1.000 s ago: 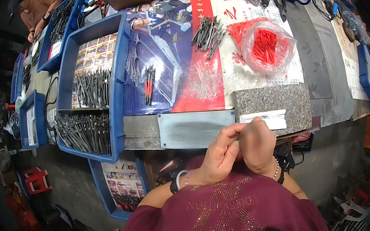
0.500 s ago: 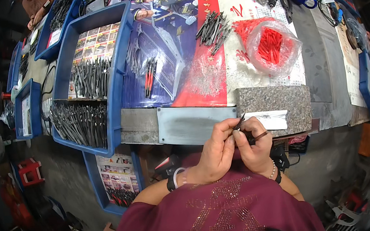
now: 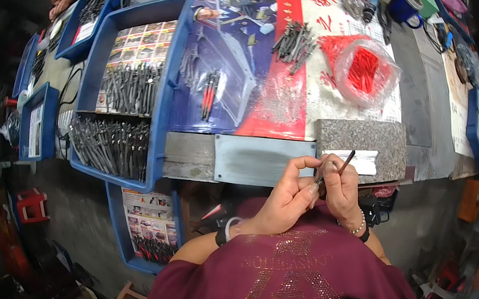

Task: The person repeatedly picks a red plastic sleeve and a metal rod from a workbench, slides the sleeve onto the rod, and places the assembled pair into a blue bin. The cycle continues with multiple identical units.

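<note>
Hands are meeting just below the bench edge, close against the person's chest. Left hand (image 3: 285, 201) is curling its fingers narrowly, thumb and forefinger pinching the near end of a thin dark metal rod (image 3: 339, 168). Right hand (image 3: 341, 187) is closing around the same rod from the other side, fingers tight together, so that both hands are touching each other at the fingertips. That rod is tilting up and to the right, its far tip sticking out past the right hand and lying over a white strip (image 3: 353, 162) on a speckled grey stone slab (image 3: 370, 132).

Beside the slab a pale blue-grey metal plate (image 3: 259, 159) is sitting along the bench edge. Farther back, a clear bag of red pieces (image 3: 365, 69) is resting on a red and white printed sheet (image 3: 326, 29), with a loose heap of dark metal pins (image 3: 293, 42) near it. On the left, a large blue tray (image 3: 159, 136) is holding 2 groups of grey metal parts, and a smaller blue tray (image 3: 117, 220) is standing lower down, below the bench.
</note>
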The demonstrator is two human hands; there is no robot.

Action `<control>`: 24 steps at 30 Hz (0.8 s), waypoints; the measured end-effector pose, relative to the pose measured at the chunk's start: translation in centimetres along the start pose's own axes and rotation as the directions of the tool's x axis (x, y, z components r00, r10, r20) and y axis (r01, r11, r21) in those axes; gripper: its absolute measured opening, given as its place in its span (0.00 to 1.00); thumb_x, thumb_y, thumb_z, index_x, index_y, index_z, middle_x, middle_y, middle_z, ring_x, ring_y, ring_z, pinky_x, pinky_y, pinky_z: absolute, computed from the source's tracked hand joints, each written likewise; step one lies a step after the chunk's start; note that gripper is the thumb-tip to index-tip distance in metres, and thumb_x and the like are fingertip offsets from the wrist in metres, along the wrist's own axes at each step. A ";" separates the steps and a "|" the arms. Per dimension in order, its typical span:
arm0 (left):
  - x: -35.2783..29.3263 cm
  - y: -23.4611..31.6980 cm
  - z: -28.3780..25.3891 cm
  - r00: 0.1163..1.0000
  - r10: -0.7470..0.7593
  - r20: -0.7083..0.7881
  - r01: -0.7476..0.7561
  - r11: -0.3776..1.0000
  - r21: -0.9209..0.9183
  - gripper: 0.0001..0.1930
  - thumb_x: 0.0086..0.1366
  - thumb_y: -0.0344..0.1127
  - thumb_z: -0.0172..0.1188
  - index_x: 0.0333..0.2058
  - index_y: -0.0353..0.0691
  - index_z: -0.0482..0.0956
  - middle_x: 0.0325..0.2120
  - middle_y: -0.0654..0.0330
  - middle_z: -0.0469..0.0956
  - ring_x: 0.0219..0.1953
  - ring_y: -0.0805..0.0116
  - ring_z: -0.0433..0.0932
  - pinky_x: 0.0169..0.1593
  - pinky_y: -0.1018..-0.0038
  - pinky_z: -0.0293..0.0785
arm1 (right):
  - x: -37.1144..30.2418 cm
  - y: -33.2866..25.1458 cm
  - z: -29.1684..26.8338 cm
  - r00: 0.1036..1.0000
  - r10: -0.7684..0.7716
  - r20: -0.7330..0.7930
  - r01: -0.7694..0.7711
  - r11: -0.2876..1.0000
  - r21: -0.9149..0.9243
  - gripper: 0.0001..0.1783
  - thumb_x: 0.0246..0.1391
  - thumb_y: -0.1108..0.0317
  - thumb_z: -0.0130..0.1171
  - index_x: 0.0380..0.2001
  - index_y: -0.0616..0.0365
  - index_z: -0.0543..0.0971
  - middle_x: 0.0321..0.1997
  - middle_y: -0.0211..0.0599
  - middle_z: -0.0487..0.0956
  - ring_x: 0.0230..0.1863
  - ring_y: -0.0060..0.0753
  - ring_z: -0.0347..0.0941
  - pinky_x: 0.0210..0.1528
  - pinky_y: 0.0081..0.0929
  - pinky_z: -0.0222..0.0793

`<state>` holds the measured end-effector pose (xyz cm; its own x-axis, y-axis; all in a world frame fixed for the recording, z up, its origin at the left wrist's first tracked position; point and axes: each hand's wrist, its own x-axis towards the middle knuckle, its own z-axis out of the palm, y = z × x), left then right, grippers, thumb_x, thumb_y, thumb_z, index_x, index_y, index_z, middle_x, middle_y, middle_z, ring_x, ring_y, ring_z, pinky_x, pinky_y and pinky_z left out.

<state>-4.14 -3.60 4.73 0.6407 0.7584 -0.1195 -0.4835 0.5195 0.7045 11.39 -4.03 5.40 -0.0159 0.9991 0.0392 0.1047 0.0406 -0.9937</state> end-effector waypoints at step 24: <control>7.6 8.6 -14.1 0.525 0.823 -0.215 0.515 -0.107 0.850 0.13 0.60 0.26 0.55 0.44 0.32 0.74 0.39 0.44 0.72 0.42 0.44 0.72 0.46 0.56 0.69 | 1.7 -2.0 -4.3 0.970 0.196 0.141 -0.168 0.967 -0.189 0.07 0.57 0.73 0.59 0.33 0.67 0.75 0.24 0.38 0.76 0.24 0.25 0.71 0.28 0.24 0.67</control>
<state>-11.84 12.18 0.04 -0.1895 0.9107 0.3671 0.8890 0.0005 0.4578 15.47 -2.39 7.87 -0.1348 0.9759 -0.1717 0.2922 -0.1264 -0.9480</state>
